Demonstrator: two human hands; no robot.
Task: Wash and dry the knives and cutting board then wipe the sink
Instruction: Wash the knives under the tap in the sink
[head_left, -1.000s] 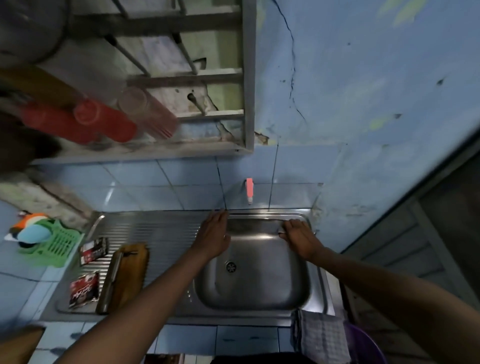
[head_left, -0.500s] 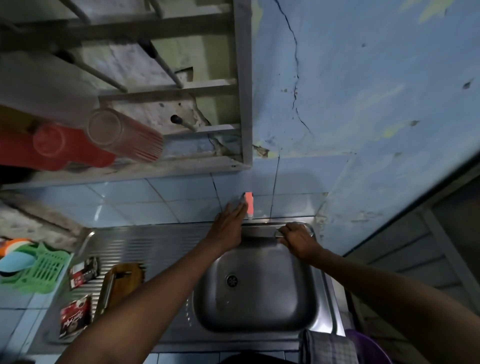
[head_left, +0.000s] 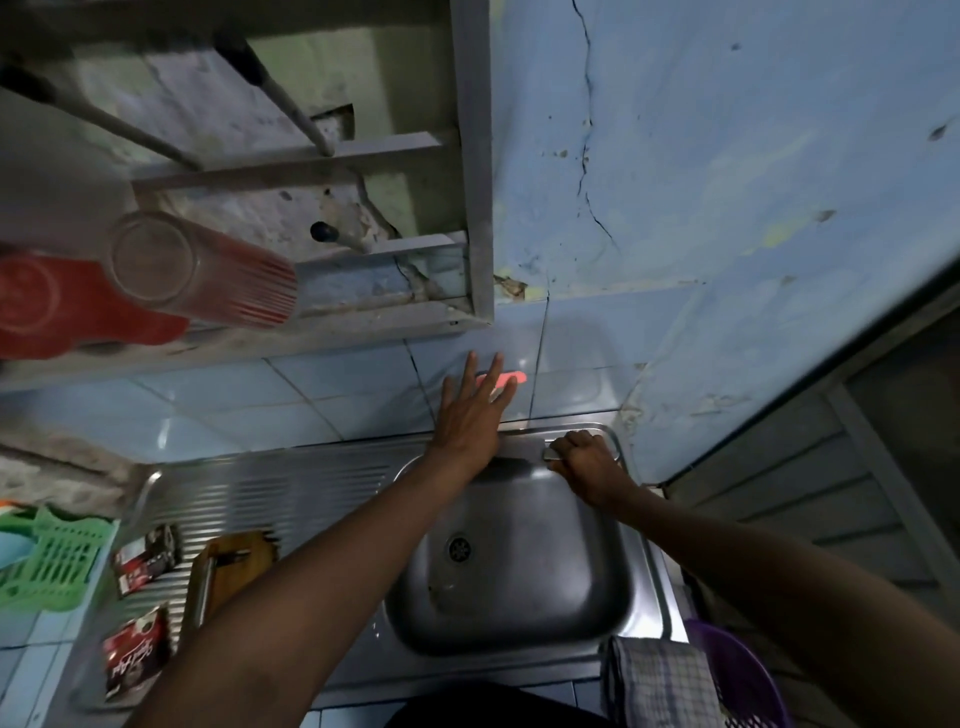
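My left hand (head_left: 470, 410) reaches up the tiled wall with fingers straight and spread over the orange tap handle (head_left: 514, 378). My right hand (head_left: 584, 460) is curled round a metal handle at the back rim of the steel sink (head_left: 639, 566). A grey blade, seemingly a knife (head_left: 517, 448), points left from it under the tap. The wooden cutting board (head_left: 236, 569) lies on the ribbed drainboard (head_left: 270, 488) to the left. A long metal piece, perhaps another knife (head_left: 200, 592), rests along the board's left edge.
Two red-and-black sachets (head_left: 148, 558) (head_left: 136, 657) lie left of the board, beside a green basket (head_left: 52, 564). A checked cloth (head_left: 660, 680) hangs at the sink's front right, above a purple bucket (head_left: 743, 675). Red cups (head_left: 62, 306) and a glass (head_left: 202, 270) lie on the shelf overhead.
My left hand has risen from the sink's back rim up to the orange tap handle. My right hand has stayed at the rim. The view has tilted up.
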